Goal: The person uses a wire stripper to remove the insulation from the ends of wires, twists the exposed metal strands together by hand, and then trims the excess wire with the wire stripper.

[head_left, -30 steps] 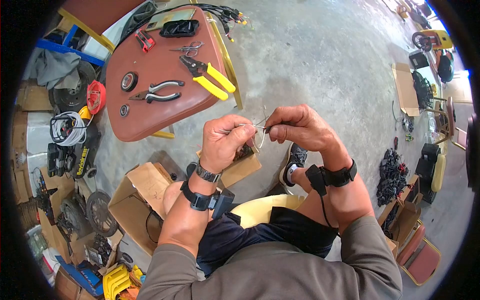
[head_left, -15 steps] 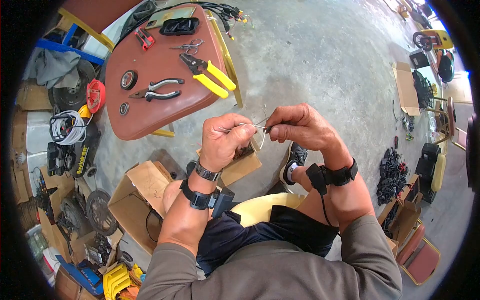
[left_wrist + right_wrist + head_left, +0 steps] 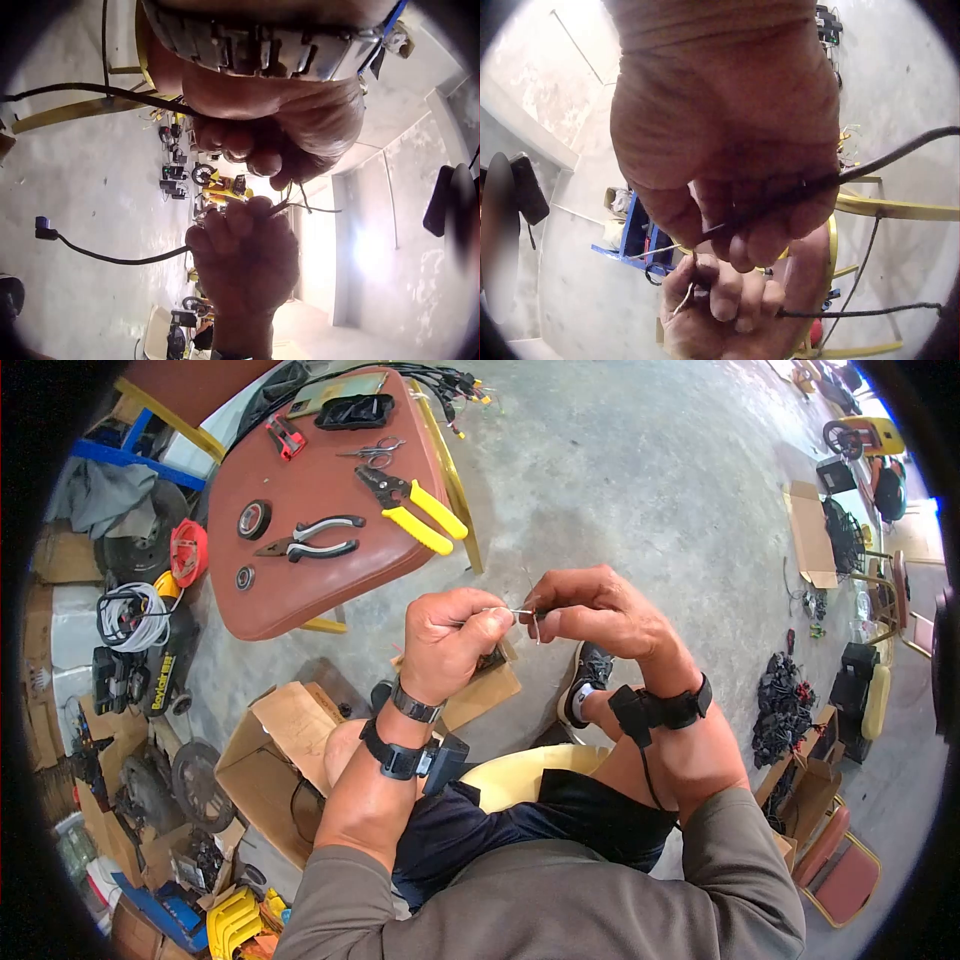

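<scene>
The left hand (image 3: pixel 452 645) pinches thin wire ends between thumb and curled fingers; in the left wrist view a black cable (image 3: pixel 90 91) runs out of it. Close on its right, the right hand (image 3: pixel 602 615) grips a second black cable, seen in the right wrist view as a dark cable (image 3: pixel 900 148) crossing its fingers. Thin bare strands (image 3: pixel 538 628) meet and stick out between the fingertips. A small connector (image 3: pixel 46 229) hangs at the far end of the right hand's cable. How the strands cross is too small to tell.
A brown chair seat (image 3: pixel 320 585) at upper left bears yellow-handled strippers (image 3: pixel 425 520), pliers (image 3: pixel 325 540), scissors (image 3: pixel 375 452), a red tool (image 3: pixel 286 437) and a tape roll (image 3: pixel 254 519). Cardboard boxes (image 3: pixel 262 785) stand near the legs; black cables lie on the floor at right.
The right hand has shifted slightly left and its fingers have moved around the wire ends. The pale strand below the fingertips now hangs shorter and straighter. The left hand keeps its hold.
</scene>
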`<state>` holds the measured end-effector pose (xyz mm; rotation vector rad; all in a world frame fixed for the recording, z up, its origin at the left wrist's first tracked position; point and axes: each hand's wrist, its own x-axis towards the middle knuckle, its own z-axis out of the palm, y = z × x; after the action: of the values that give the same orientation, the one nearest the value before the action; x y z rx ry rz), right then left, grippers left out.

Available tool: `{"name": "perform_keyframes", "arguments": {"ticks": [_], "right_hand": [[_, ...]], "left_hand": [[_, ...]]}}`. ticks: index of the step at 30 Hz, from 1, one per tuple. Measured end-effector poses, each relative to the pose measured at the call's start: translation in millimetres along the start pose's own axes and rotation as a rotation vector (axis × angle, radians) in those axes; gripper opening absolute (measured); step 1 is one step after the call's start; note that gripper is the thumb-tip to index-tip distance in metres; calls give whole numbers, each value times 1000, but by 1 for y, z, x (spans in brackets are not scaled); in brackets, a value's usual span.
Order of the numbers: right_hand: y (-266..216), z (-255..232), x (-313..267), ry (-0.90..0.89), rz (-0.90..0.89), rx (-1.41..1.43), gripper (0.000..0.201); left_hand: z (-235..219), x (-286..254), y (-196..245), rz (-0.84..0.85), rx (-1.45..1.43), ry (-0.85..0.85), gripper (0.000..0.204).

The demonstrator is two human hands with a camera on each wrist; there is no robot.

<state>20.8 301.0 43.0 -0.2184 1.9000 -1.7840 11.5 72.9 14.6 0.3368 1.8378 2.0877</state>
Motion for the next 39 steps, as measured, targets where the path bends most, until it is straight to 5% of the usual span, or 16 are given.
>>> {"name": "perform_keyframes", "arguments": {"ticks": [21,39], "right_hand": [[4,4,5,54,186,-40,12],[13,17,10,252,-462,-685,11]], "left_hand": [[13,3,-3,283,444,-83,7],[12,6,-10,-338,-73,10,13]]}}
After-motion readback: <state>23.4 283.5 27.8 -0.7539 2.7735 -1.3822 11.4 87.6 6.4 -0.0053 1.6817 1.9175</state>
